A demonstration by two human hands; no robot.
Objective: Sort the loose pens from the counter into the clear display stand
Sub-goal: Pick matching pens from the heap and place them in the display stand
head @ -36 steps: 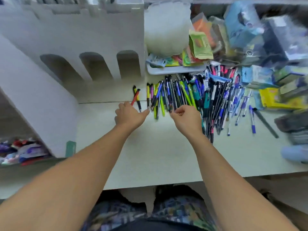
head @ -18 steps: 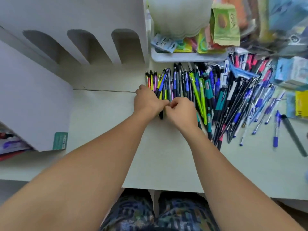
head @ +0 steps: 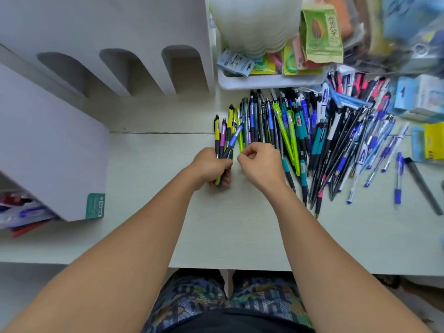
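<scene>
The left hand [head: 211, 164] has its grip wrapped round a small bundle of pens [head: 224, 138], their clip ends fanning out away from the person, seemingly so like pens gather in one fist before being carried off together. The right hand [head: 260, 162], just right of that bundle, has its fingers curled with thumb and forefinger pinched at a green pen [head: 240, 140] on the near edge of the big pen pile [head: 312, 135], probably to pass it across. That pile spreads right of the bundle over the bench [head: 216, 224]. Beyond the pile sits a white tray [head: 271, 80] of packets. No clear display stand can be picked out.
</scene>
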